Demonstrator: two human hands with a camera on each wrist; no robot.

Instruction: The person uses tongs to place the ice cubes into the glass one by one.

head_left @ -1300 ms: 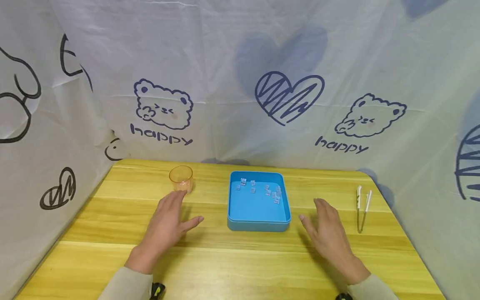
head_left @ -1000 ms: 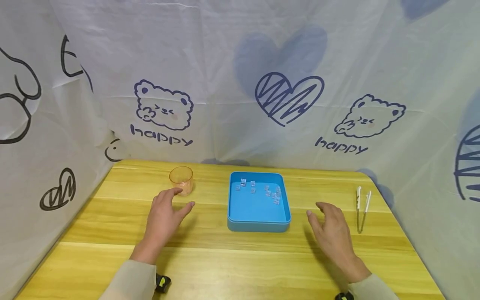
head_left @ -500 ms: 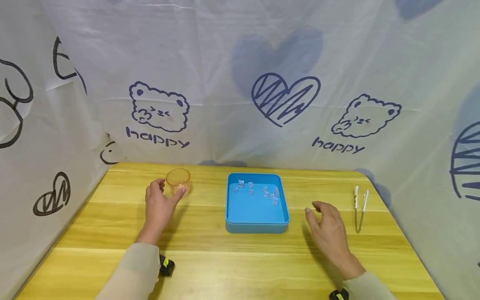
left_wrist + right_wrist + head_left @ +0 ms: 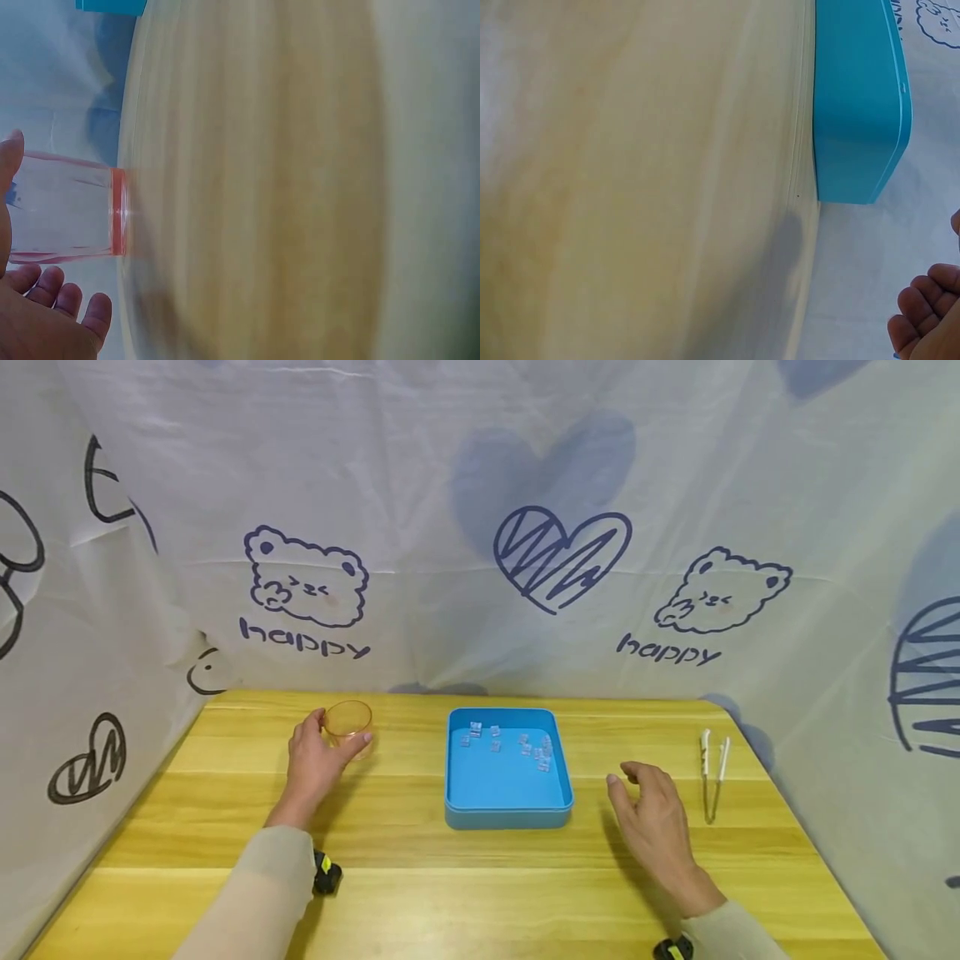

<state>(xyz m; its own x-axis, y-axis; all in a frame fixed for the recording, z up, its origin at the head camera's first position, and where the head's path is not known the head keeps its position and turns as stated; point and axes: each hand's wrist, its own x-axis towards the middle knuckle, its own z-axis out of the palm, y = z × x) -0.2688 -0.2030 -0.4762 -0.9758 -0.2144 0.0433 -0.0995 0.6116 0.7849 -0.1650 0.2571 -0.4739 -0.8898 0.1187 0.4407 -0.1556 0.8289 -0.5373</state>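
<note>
An orange-tinted, see-through cup point(image 4: 349, 721) stands upright at the back left of the table. My left hand point(image 4: 309, 770) holds it from the near left side, fingers along its left and thumb at its near right. In the left wrist view the base of the cup point(image 4: 118, 214) rests on the tabletop, between thumb and curled fingers. A blue square box point(image 4: 508, 818) sits in the middle with several small clear cubes point(image 4: 543, 753) in it. To its right my right hand point(image 4: 654, 822) hovers with loosely curled fingers and nothing in them.
White-handled metal tongs point(image 4: 710, 781) lie on the right side of the wooden table point(image 4: 420, 893), beyond my right hand. Printed white cloth point(image 4: 420, 568) hangs behind the table and along both sides.
My left hand has moved forward and left to the cup, and its thumb and fingers have come round it. The right hand stays nearly still. The head view has turned slightly right.
</note>
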